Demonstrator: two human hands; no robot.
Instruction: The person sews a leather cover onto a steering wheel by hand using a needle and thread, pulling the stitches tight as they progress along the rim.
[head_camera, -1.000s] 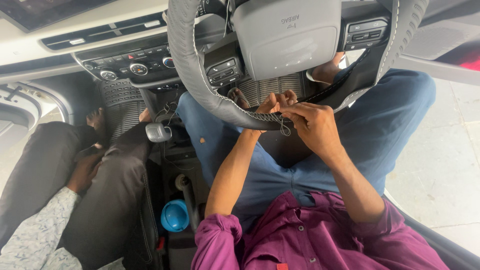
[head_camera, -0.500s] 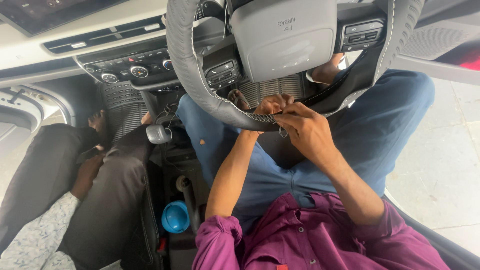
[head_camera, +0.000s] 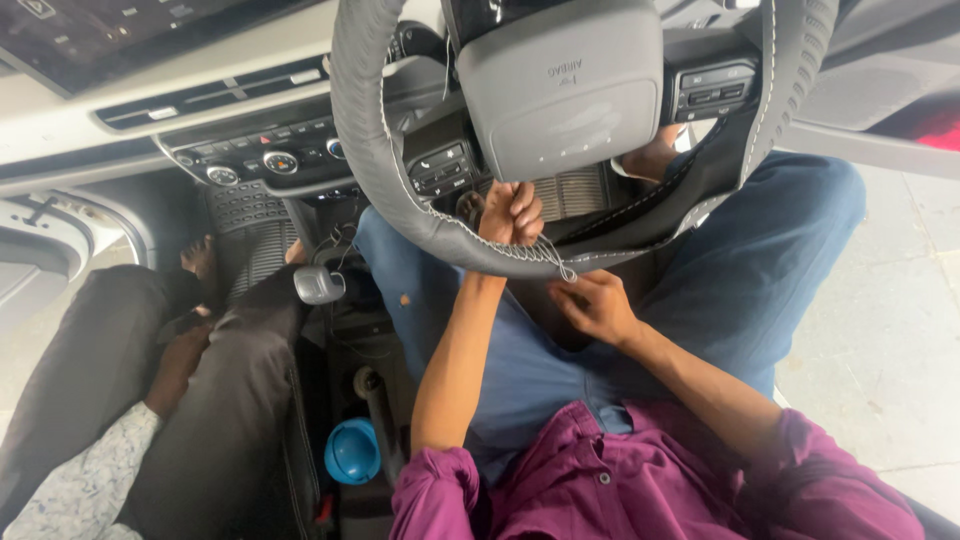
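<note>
A steering wheel (head_camera: 380, 170) wrapped in a grey stitched cover fills the top of the view. My left hand (head_camera: 512, 213) is closed around the wheel's lower rim, pressing the cover in place. Just below the rim, my right hand (head_camera: 596, 305) pinches a white thread (head_camera: 562, 266) that runs up to the cover's seam; the needle is too small to make out. Both arms reach up from my purple shirt over my blue trousers.
Another person sits in the seat at left, dark trousers, a hand (head_camera: 178, 362) on the knee. A gear lever (head_camera: 318, 284) and a blue round object (head_camera: 352, 452) lie in the centre console. The dashboard control panel (head_camera: 262, 158) is above; an open door shows pavement (head_camera: 890, 340) at right.
My right hand has dropped from the rim and drawn the thread downward. My left hand has shifted up to grip the rim.
</note>
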